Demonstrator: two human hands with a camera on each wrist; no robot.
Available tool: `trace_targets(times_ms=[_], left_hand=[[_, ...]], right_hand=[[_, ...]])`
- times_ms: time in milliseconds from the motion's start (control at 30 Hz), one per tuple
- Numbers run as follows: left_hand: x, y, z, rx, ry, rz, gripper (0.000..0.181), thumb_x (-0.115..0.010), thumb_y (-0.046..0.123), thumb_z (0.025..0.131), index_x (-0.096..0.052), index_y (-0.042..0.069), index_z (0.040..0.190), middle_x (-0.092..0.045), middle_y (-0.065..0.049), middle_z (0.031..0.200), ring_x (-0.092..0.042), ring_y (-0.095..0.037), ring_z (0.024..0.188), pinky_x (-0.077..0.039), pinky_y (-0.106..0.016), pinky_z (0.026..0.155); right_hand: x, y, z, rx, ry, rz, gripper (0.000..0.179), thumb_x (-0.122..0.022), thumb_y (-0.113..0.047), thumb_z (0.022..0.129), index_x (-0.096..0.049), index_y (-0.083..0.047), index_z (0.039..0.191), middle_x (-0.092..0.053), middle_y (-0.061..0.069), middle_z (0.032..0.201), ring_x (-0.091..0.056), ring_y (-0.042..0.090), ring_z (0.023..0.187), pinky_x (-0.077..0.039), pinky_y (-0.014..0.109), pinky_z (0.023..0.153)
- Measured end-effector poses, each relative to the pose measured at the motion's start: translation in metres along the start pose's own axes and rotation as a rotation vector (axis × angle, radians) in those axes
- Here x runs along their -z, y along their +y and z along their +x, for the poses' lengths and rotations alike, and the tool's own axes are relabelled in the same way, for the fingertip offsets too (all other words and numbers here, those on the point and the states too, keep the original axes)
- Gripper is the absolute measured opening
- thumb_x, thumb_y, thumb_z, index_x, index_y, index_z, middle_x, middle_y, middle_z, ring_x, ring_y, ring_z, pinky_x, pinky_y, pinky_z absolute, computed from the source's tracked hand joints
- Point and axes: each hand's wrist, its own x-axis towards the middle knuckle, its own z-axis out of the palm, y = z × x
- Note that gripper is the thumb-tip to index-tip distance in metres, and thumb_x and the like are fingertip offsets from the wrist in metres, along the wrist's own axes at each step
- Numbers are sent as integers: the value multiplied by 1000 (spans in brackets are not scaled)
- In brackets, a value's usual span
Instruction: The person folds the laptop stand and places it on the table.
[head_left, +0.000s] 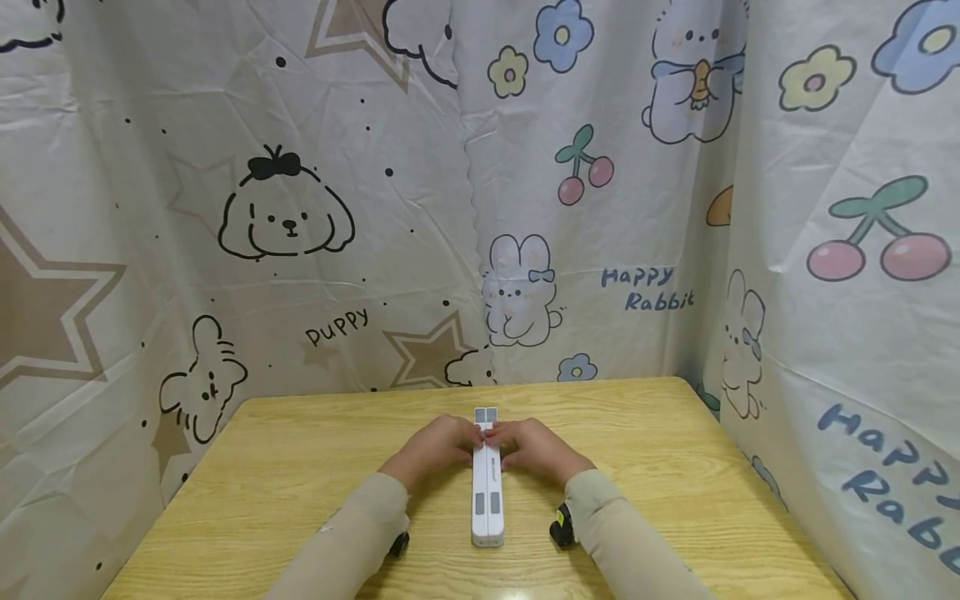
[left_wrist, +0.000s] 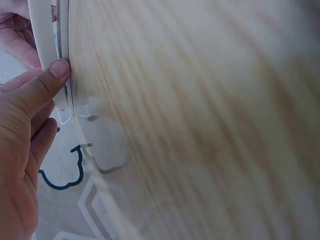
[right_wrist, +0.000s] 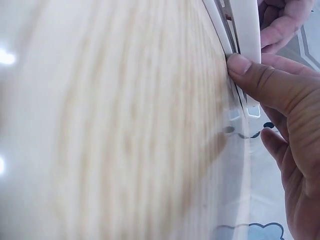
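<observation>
A long white folded laptop stand [head_left: 487, 487] with grey pads lies on the wooden table, pointing away from me. My left hand [head_left: 437, 448] grips its left side near the far half, and my right hand [head_left: 534, 448] grips the right side opposite. On top, the fingertips of both hands come close together. In the left wrist view, the left thumb [left_wrist: 59, 70] presses low on the side of the stand [left_wrist: 44, 30]. The right wrist view shows the right thumb [right_wrist: 240, 65] likewise at the lower edge of the stand [right_wrist: 247, 30], by a narrow gap along its length.
The wood-grain table [head_left: 300, 500] stretches out on both sides of the stand. Behind it and to the right hang printed curtains [head_left: 420, 208] with cartoon figures. A black wrist device [head_left: 562, 527] sits under the right sleeve, another [head_left: 400, 545] under the left.
</observation>
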Motion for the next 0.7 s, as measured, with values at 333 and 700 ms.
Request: trace_targets(times_ms=[333, 700], left_hand=[[1, 5, -3, 55, -14, -42, 22, -85, 13, 82, -81, 16, 103, -77, 6, 110, -68, -14, 115, -54, -33, 104], [-6, 5, -11, 168, 6, -229, 29, -83, 19, 85, -78, 15, 114, -73, 0, 124, -63, -22, 126, -50, -42, 110]], right_hand=[[0, 1, -3, 23, -32, -42, 43, -81, -8, 85, -74, -19, 126, -57, -6, 149, -48, 20, 144, -37, 44, 120], [1, -9, -11, 11, -27, -238, 33, -79, -19, 90, -76, -23, 122, -60, -2, 147, -53, 20, 138, -41, 41, 118]])
